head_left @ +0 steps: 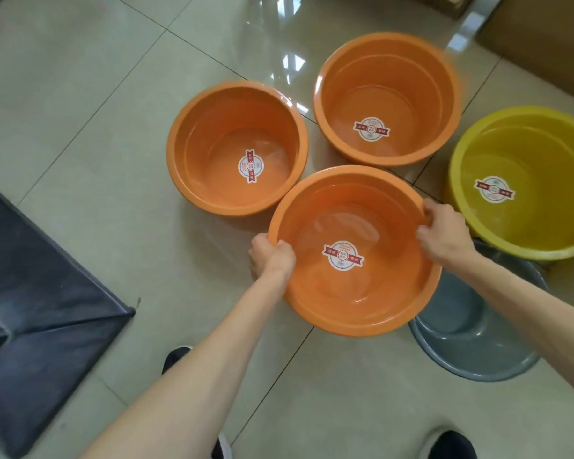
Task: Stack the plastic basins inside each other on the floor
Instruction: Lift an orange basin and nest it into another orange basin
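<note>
Both hands grip one orange basin, the near orange basin, by opposite sides of its rim. The left hand clamps the left edge, thumb inside the bowl and the other fingers curled under the lip outside. The right hand pinches the right edge, fingers hooked over the rim into the bowl. This basin looks tilted, its near side lower; whether it rests on the floor or is lifted clear I cannot tell. A round white-and-red sticker sits on its bottom.

Two more orange basins stand upright on the tiled floor beyond it: the left orange basin, whose rim the held basin overlaps in view, and the far orange basin just beside it to the right. Each carries the same sticker inside. A yellow basin stands at the right, near the right hand. A grey basin lies on the floor below the right forearm, partly hidden by the held basin and the arm.

At the left edge is a dark fabric bin on a thin frame. The toes of two dark shoes, the left shoe and the right shoe, show near the bottom. Brown cardboard boxes fill the upper right corner.
</note>
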`<state>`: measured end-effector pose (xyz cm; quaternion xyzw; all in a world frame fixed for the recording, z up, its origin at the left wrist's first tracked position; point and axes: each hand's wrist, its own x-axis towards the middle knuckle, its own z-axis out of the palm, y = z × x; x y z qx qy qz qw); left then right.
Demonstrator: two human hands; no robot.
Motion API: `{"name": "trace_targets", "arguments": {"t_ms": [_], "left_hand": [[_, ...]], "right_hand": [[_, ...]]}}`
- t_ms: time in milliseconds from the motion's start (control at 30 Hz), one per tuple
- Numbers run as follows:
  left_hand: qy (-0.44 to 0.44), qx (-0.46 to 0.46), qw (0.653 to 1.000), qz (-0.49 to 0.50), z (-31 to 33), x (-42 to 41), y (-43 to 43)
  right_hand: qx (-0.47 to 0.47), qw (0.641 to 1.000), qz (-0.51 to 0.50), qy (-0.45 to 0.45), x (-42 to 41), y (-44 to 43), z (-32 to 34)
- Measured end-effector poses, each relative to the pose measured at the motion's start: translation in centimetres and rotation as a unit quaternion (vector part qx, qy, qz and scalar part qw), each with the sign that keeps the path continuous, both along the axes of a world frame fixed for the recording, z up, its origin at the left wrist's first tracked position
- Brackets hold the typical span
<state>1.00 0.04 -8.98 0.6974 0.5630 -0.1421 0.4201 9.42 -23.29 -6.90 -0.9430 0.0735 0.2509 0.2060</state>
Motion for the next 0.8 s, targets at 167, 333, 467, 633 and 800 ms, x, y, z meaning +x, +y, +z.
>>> {"name": "trace_targets", "arguments": {"t_ms": [167, 333, 467, 633, 800], "left_hand": [[-0.106, 0.013, 0.994, -0.031, 8.0, -0.7, 2.2], [-0.308, 0.094, 0.946, 0.02, 15.2, 3.2, 7.6], [-0.361, 0.112, 0.914, 0.148, 13.6, 8.3, 13.8], [-0.317, 0.194, 0.919, 0.134, 7.4, 12.6, 20.7], [-0.246, 0.205, 0.945, 0.061, 0.9, 12.4, 22.6]], "right_hand": [[0.034, 0.999, -0.004, -0.009, 0.1, 0.2, 7.6], [0.149, 0.984, -0.053, -0.085, 3.3, 5.1, 14.0], [0.222, 0.958, -0.091, -0.16, 7.4, 12.4, 14.6], [0.299, 0.935, -0.126, -0.146, 11.4, 19.8, 8.7], [0.23, 0.967, -0.035, -0.104, 11.3, 21.5, 1.0]]}}
